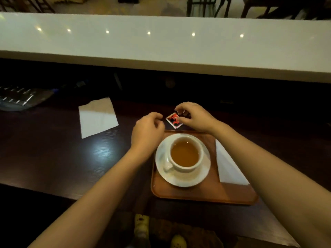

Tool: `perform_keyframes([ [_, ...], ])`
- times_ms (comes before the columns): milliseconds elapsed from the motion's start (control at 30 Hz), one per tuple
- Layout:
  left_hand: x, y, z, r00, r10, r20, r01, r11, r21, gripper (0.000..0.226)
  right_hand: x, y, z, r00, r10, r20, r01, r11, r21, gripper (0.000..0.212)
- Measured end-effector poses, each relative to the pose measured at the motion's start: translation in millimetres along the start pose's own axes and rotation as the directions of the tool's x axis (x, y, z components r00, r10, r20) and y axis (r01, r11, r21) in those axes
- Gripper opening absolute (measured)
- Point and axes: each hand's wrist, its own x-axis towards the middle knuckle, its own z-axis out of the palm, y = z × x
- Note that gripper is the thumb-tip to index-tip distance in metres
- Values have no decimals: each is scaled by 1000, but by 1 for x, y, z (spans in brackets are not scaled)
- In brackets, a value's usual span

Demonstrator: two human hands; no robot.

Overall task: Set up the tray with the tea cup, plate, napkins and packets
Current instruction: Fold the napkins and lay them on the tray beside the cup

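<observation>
A brown tray [206,194] lies on the dark wooden table. On it a white plate [161,158] carries a white tea cup [179,167] full of amber tea, handle toward the near left. A folded white napkin [227,167] rests along the tray's right side. Just beyond the tray's far edge is a small red packet [173,119]. My right hand [195,117] pinches its right edge between thumb and fingers. My left hand [146,133] hovers just left of the packet, fingers curled, with nothing visible in it. A second white napkin [98,119] lies on the table, far left of the tray.
A raised white counter ledge [161,47] runs across the back, with a dark recess under it. A dark keyboard-like object [18,97] sits at the far left. The table's near edge runs below the tray, with yellowish items [141,222] beneath it.
</observation>
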Motion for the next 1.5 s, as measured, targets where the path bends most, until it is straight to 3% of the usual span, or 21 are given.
perform_keyframes([
  [200,47,-92,-30,996,-92,-18,93,962,256,48,57,-47,42,995,-40,89,45,998,-52,36],
  [433,79,-185,-70,977,-210,22,185,903,388,53,123,-100,110,964,-82,255,145,959,-242,40],
  [600,96,-235,-89,980,-144,134,64,878,474,46,154,-117,161,949,-85,302,180,936,-303,41],
  [800,112,-257,-95,996,67,61,-86,900,427,19,174,-121,190,956,-116,271,207,919,-335,20],
  [900,121,-258,-101,993,115,23,-115,916,384,15,182,-124,187,956,-92,278,163,955,-247,15],
  [967,129,-256,-107,996,68,52,-81,944,319,15,186,-127,182,957,-77,279,115,986,-124,15],
  [1100,151,-252,-126,995,-61,81,43,976,212,14,194,-135,171,936,-81,343,87,996,-2,36],
  [1200,173,-247,-137,984,-92,152,75,990,118,15,208,-138,173,961,-44,273,22,996,84,21],
  [1333,196,-251,-137,992,-125,21,124,992,40,24,239,-139,179,970,107,220,-156,963,220,24],
  [1367,196,-253,-135,992,-110,-62,114,992,61,29,247,-138,182,965,146,219,-192,960,206,26],
  [1433,189,-259,-131,972,49,-229,-10,986,168,31,256,-135,188,953,207,223,-253,946,201,26],
  [1500,179,-266,-125,942,251,-223,-187,943,275,28,262,-133,193,945,247,217,-293,930,220,23],
])
